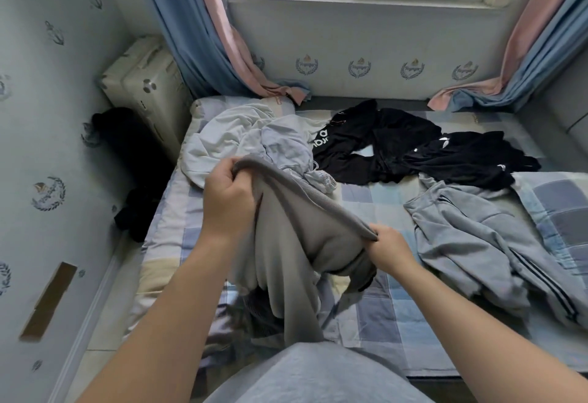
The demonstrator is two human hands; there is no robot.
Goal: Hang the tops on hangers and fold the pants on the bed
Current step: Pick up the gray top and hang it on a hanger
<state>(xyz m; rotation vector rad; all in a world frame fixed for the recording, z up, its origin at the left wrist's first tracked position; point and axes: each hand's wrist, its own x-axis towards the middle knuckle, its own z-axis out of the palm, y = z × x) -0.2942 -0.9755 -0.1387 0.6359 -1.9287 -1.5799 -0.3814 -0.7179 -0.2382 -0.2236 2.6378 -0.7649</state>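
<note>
Plainly, left grip [227,202], right grip [388,250] clutching grey garment [296,243], lower end bunched, indistinct.

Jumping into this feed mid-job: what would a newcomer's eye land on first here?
First, the grey garment held up mid-frame, its ribbed edge stretched between the left hand and the right hand, both gripping it. Behind it, black clothes sprawl across the far side of the bed. Striped grey clothes lie crumpled on the right.
</note>
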